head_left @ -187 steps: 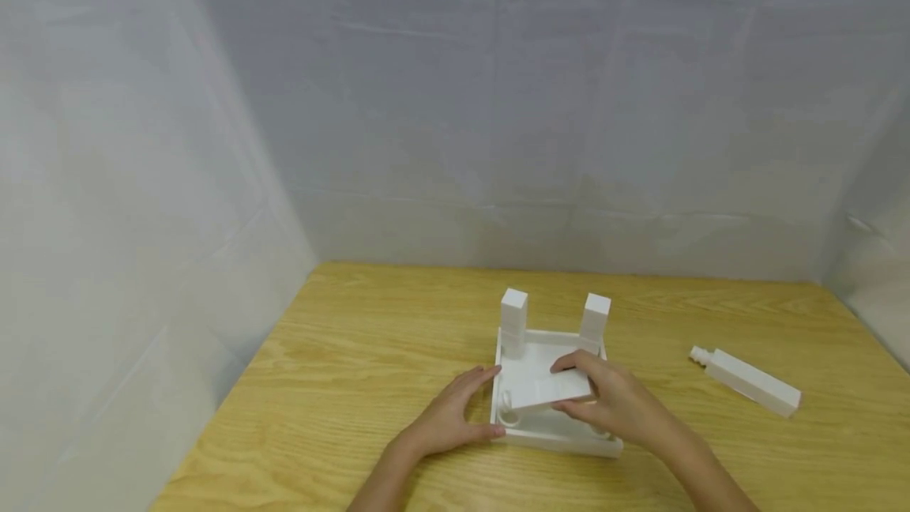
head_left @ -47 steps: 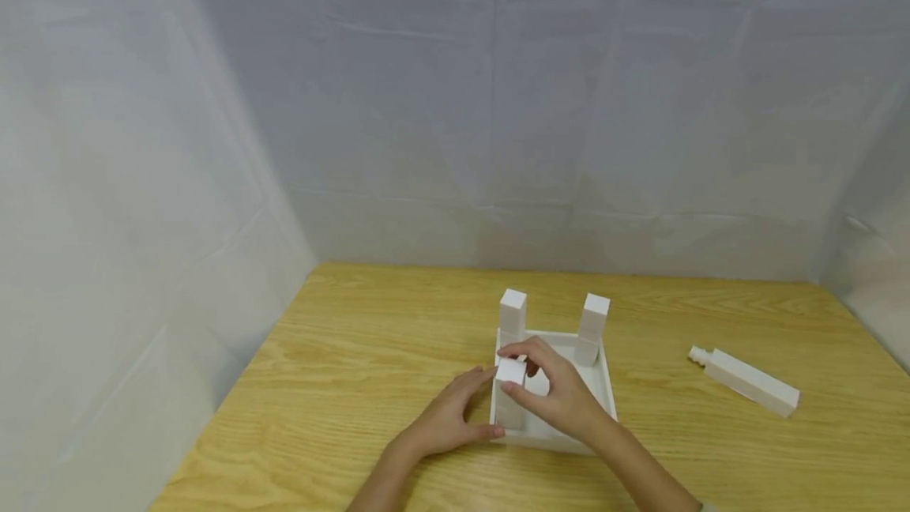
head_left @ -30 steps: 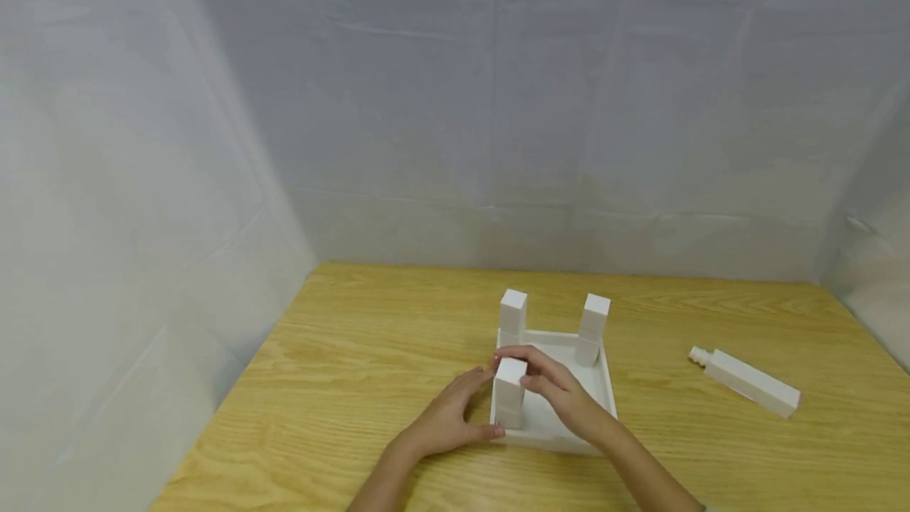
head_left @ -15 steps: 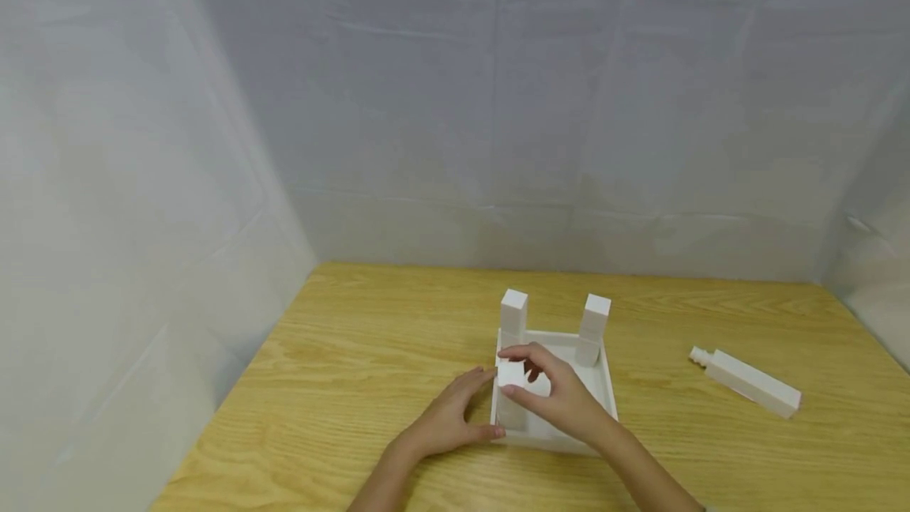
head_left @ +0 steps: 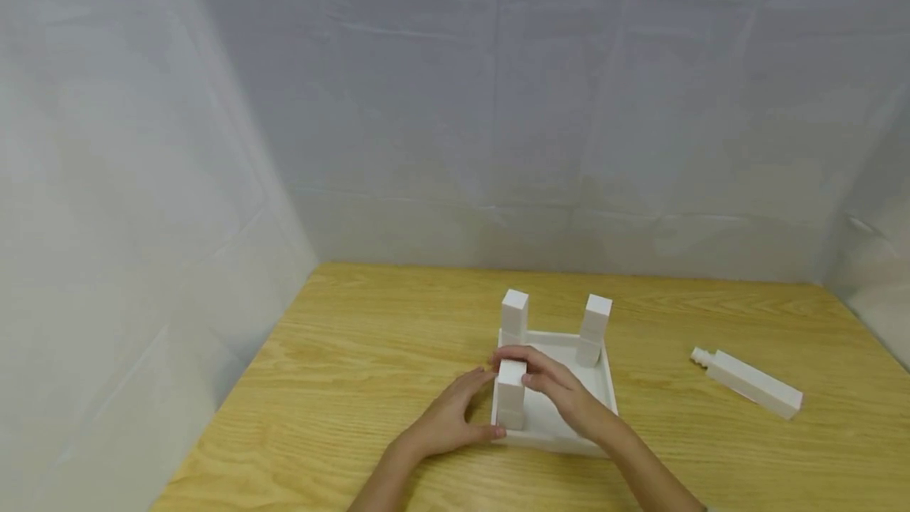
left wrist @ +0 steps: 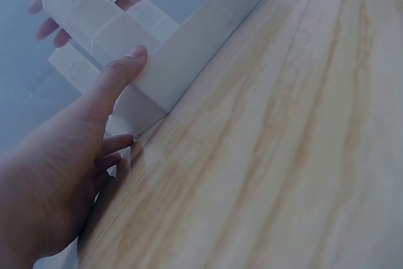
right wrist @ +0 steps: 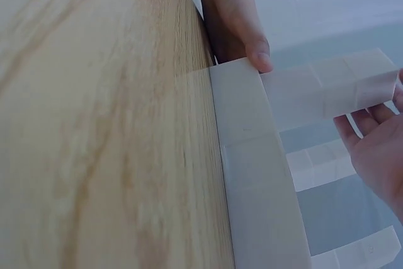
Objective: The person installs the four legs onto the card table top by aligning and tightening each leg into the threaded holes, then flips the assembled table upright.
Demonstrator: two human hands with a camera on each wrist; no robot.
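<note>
A white square base lies on the wooden table with its rim up. Two white square legs stand upright at its back corners. A third leg stands at the front left corner. My right hand grips its top, fingers curled over it. In the right wrist view this leg passes by my right hand's fingers. My left hand presses against the base's left wall, with a straight finger laid along it.
A fourth white leg with a threaded stub lies loose on the table at the right. Grey cloth walls close the table in at the back and both sides. The table's left edge runs near my left forearm.
The leg that my right hand held lying across the base now stands at the front left corner. My right hand has kept twisting on its top. My left hand has stayed put.
</note>
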